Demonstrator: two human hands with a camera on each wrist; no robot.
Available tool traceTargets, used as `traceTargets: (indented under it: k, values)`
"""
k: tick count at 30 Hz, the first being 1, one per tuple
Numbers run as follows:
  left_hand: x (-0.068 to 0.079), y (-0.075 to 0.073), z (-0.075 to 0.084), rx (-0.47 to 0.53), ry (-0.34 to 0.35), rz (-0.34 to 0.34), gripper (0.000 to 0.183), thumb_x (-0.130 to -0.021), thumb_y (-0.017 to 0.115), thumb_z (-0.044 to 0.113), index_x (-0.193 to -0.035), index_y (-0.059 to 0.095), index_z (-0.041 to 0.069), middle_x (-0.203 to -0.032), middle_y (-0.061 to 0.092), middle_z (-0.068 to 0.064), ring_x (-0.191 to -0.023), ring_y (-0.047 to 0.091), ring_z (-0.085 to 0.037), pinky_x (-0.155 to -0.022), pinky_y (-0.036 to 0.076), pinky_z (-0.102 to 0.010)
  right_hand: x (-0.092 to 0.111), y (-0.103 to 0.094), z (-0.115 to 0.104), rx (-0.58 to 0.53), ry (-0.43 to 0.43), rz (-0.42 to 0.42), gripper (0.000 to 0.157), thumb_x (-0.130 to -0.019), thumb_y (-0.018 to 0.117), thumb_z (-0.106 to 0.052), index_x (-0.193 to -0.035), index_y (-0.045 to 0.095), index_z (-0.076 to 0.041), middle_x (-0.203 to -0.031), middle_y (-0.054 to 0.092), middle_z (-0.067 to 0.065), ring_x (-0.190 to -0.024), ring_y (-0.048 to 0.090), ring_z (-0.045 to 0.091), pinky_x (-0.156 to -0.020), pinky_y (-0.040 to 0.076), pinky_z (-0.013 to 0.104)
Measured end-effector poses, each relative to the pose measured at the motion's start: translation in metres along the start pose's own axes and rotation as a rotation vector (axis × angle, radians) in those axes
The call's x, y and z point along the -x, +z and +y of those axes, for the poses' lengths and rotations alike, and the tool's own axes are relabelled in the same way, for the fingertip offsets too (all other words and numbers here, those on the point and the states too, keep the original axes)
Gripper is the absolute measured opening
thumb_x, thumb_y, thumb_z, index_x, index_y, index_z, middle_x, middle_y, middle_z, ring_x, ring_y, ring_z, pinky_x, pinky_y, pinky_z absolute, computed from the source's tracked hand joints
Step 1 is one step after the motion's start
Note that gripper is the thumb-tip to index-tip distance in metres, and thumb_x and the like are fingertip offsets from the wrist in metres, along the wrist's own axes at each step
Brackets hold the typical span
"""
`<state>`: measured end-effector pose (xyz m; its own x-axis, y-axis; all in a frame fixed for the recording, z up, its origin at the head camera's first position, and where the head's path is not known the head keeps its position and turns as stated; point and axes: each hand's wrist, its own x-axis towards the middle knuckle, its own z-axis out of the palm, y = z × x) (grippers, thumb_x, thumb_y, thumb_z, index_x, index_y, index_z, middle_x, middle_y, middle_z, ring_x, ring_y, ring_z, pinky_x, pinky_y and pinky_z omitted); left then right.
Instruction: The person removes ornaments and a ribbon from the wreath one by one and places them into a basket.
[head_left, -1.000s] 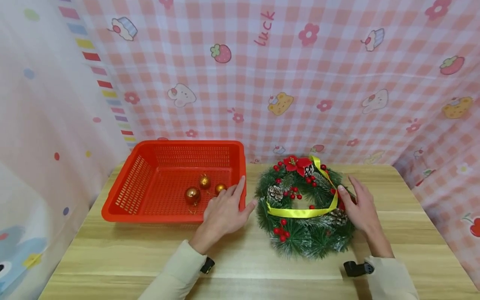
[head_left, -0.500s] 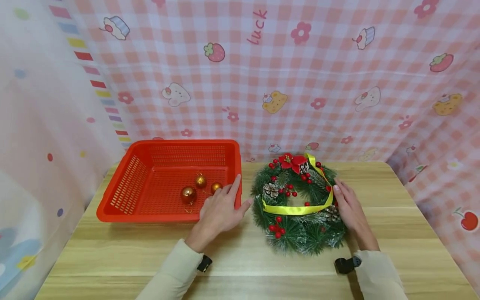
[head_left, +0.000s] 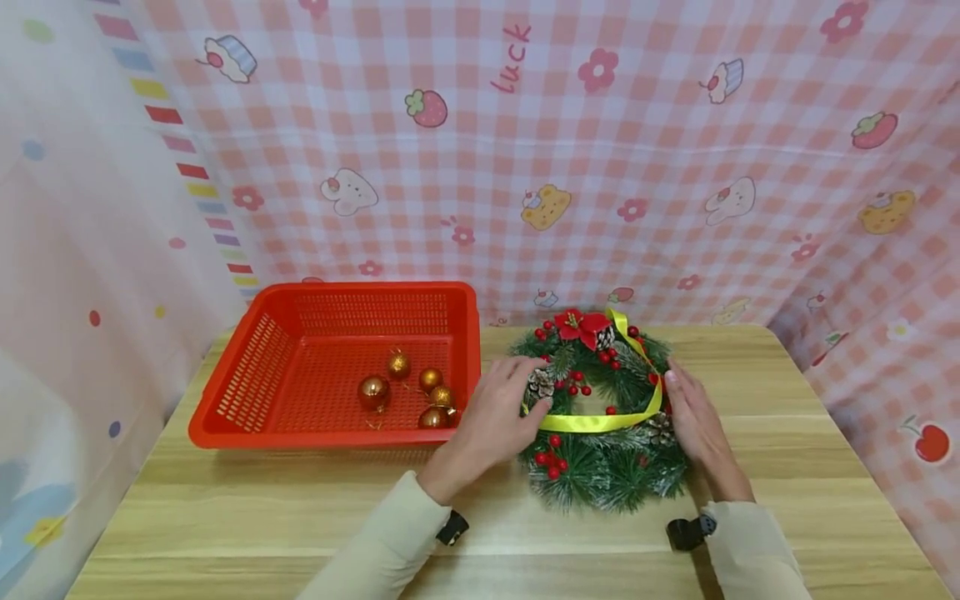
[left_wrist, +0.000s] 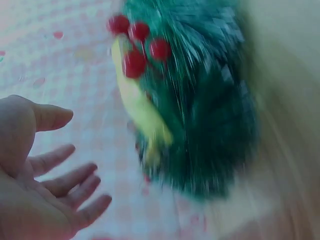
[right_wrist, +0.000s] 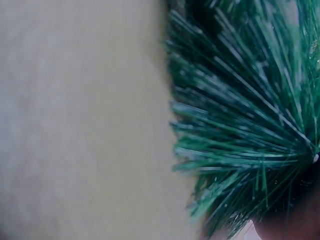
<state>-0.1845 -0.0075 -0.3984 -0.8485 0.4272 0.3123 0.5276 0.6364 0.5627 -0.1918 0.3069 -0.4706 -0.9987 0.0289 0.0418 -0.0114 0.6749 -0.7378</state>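
A green Christmas wreath with red berries, pine cones, a red poinsettia and a yellow ribbon lies on the table. My right hand holds its right edge, thumb on the upper side and fingers along the outside, partly hidden by needles. In the right wrist view, green needles fill much of the picture, with a bit of finger at the bottom. Over the wreath's left side is my left hand. The left wrist view shows that hand with fingers loosely spread, nothing between them, beside the ribbon and red berries.
A red plastic basket stands left of the wreath, with several gold and bronze Christmas baubles inside. Pink checked cloth hangs behind the wooden table.
My left hand has moved right, from the basket's right rim to the wreath's left side, uncovering more baubles. My right hand has drawn in closer against the wreath's right edge.
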Motion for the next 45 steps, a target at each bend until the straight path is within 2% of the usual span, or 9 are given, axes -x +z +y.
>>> traceTargets:
  k: [6, 11, 19, 24, 30, 33, 37, 39, 45]
  values:
    - [-0.02, 0.029, 0.025, 0.11, 0.013, -0.18, 0.039, -0.098, 0.063, 0.02, -0.136, 0.055, 0.014, -0.129, 0.063, -0.002, -0.115, 0.057, -0.022, -0.094, 0.05, -0.032, 0.001, 0.0, 0.003, 0.002, 0.005, 0.006, 0.065, -0.107, 0.014, -0.049, -0.159, 0.013, -0.009, -0.16, 0.013, 0.031, -0.143, 0.015, 0.055, -0.11, 0.012, 0.072]
    - [-0.031, 0.047, 0.037, 0.15, -0.026, -0.292, 0.042, -0.099, 0.062, 0.022, -0.139, 0.051, 0.022, -0.13, 0.063, 0.004, -0.112, 0.057, -0.018, -0.085, 0.049, -0.027, 0.0, 0.001, 0.002, 0.005, 0.01, 0.015, 0.065, -0.107, 0.017, -0.048, -0.159, 0.015, -0.008, -0.159, 0.016, 0.031, -0.143, 0.016, 0.054, -0.111, 0.014, 0.07]
    - [-0.042, 0.067, 0.045, 0.124, -0.029, -0.335, 0.045, -0.097, 0.065, 0.023, -0.14, 0.051, 0.024, -0.122, 0.069, 0.01, -0.11, 0.052, -0.012, -0.097, 0.043, -0.031, -0.003, 0.001, 0.001, 0.012, 0.018, 0.03, 0.065, -0.107, 0.021, -0.048, -0.158, 0.018, -0.008, -0.158, 0.02, 0.031, -0.143, 0.02, 0.051, -0.112, 0.017, 0.067]
    - [-0.041, 0.076, 0.043, 0.145, -0.039, -0.281, 0.04, -0.095, 0.068, 0.022, -0.134, 0.057, 0.021, -0.106, 0.073, 0.014, -0.103, 0.053, -0.011, -0.1, 0.04, -0.033, -0.002, 0.002, 0.0, 0.025, 0.027, 0.025, 0.065, -0.107, 0.022, -0.048, -0.159, 0.017, -0.009, -0.158, 0.021, 0.031, -0.142, 0.021, 0.052, -0.111, 0.019, 0.067]
    - [-0.04, 0.076, 0.043, 0.309, -0.072, -0.189, 0.027, -0.096, 0.065, 0.014, -0.122, 0.062, 0.021, -0.097, 0.071, 0.008, -0.09, 0.06, -0.007, -0.084, 0.049, -0.026, -0.001, 0.0, 0.001, 0.022, 0.034, 0.029, 0.066, -0.107, 0.023, -0.05, -0.159, 0.017, -0.01, -0.158, 0.021, 0.031, -0.143, 0.021, 0.052, -0.112, 0.018, 0.066]
    - [-0.038, 0.07, 0.043, 0.418, -0.094, -0.177, 0.025, -0.098, 0.061, 0.011, -0.121, 0.058, 0.021, -0.098, 0.068, 0.006, -0.086, 0.064, -0.006, -0.078, 0.052, -0.025, -0.001, 0.0, 0.001, 0.024, 0.029, 0.027, 0.066, -0.107, 0.022, -0.05, -0.159, 0.017, -0.009, -0.157, 0.02, 0.031, -0.143, 0.02, 0.052, -0.112, 0.017, 0.067]
    - [-0.036, 0.059, 0.042, 0.575, -0.114, -0.157, 0.025, -0.101, 0.055, 0.007, -0.122, 0.056, 0.019, -0.101, 0.067, -0.001, -0.083, 0.068, -0.014, -0.069, 0.051, -0.026, -0.002, -0.001, 0.002, 0.03, 0.016, 0.017, 0.067, -0.107, 0.019, -0.05, -0.159, 0.016, -0.008, -0.158, 0.018, 0.031, -0.144, 0.018, 0.052, -0.112, 0.015, 0.068]
    - [-0.034, 0.053, 0.041, 0.618, -0.122, -0.141, 0.025, -0.101, 0.053, 0.006, -0.123, 0.055, 0.019, -0.102, 0.066, -0.002, -0.08, 0.068, -0.017, -0.065, 0.049, -0.026, -0.002, -0.001, 0.002, 0.025, 0.014, 0.011, 0.068, -0.106, 0.018, -0.051, -0.159, 0.015, -0.008, -0.159, 0.017, 0.031, -0.144, 0.016, 0.052, -0.112, 0.014, 0.068]
    - [-0.029, 0.033, 0.038, 0.658, -0.137, -0.067, 0.024, -0.102, 0.052, 0.006, -0.123, 0.054, 0.017, -0.097, 0.065, -0.001, -0.064, 0.054, -0.014, -0.059, 0.043, -0.027, -0.003, 0.0, 0.004, 0.02, 0.017, 0.011, 0.067, -0.107, 0.019, -0.051, -0.159, 0.014, -0.009, -0.158, 0.017, 0.033, -0.143, 0.017, 0.054, -0.112, 0.014, 0.068]
